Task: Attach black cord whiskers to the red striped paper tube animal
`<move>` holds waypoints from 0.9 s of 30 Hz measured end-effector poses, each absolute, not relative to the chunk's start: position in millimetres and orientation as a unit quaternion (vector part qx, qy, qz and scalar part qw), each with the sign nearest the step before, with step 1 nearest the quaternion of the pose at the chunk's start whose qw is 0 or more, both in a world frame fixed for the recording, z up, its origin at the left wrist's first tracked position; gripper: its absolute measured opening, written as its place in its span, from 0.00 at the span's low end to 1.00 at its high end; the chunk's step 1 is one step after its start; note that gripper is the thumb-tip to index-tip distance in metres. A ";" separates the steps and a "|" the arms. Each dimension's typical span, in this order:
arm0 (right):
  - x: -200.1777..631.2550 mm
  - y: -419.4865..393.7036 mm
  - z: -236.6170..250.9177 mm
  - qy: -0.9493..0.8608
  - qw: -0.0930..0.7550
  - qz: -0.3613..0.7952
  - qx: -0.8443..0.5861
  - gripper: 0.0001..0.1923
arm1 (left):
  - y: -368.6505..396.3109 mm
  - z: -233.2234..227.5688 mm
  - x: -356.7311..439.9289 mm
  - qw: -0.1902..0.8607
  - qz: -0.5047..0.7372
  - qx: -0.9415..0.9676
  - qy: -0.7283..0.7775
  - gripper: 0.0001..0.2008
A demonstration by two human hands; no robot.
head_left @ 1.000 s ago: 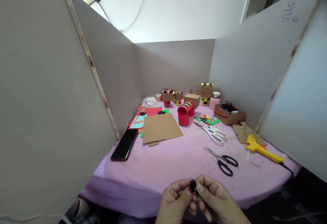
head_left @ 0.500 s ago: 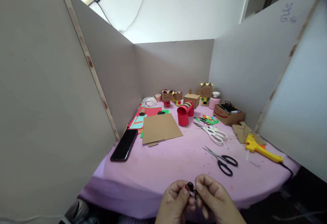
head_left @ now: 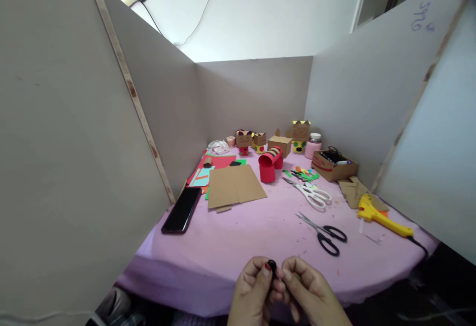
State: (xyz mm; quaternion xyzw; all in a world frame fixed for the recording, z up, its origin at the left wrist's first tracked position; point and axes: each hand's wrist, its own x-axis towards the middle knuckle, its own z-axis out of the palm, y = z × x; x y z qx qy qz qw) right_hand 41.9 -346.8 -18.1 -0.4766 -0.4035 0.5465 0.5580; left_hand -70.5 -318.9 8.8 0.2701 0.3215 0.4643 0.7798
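Observation:
At the table's front edge, my left hand [head_left: 255,286] pinches a small black curled piece [head_left: 272,265] between thumb and fingertips. It looks like rolled paper, but its lower part is hidden by the fingers. My right hand [head_left: 307,286] is closed beside it, thumb against index finger, with the fingertips close to the lower end of the black piece. Whatever lies between the right fingertips is too small to make out. Beyond the hands lie black-handled scissors [head_left: 327,235], their blades slightly apart.
White-handled scissors [head_left: 314,195], a yellow glue gun [head_left: 383,219] and a small box [head_left: 332,167] are on the right. Cardboard [head_left: 234,185] and a phone [head_left: 182,210] lie left. A red paper-tube figure [head_left: 268,167] stands mid-table before several cardboard figures [head_left: 244,140]. Grey panels enclose three sides.
The black piece has turned between my fingers: its open loop now shows as a rounder, solid-looking shape. Both hands have shifted very slightly, and the camera view has moved a little.

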 end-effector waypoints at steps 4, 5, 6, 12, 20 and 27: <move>51.3 -351.1 -6.5 -0.440 0.583 0.454 -0.510 0.17 | -318.5 7.8 -69.5 0.775 0.467 0.278 0.324 0.15; 53.4 -351.9 -2.5 -0.459 0.578 0.433 -0.518 0.18 | -318.3 7.0 -69.2 0.774 0.466 0.282 0.323 0.15; 55.0 -352.3 1.3 -0.481 0.566 0.415 -0.525 0.18 | -318.1 6.0 -69.1 0.774 0.463 0.287 0.323 0.15; 55.0 -350.4 13.1 -0.561 0.517 0.336 -0.552 0.13 | -318.1 2.1 -69.3 0.753 0.443 0.340 0.349 0.16; 54.6 -350.1 13.8 -0.570 0.511 0.359 -0.533 0.14 | -318.9 1.7 -71.0 0.756 0.422 0.357 0.351 0.20; 55.0 -348.8 15.1 -0.598 0.515 0.321 -0.524 0.14 | -316.0 9.0 -75.5 0.756 0.373 0.410 0.349 0.15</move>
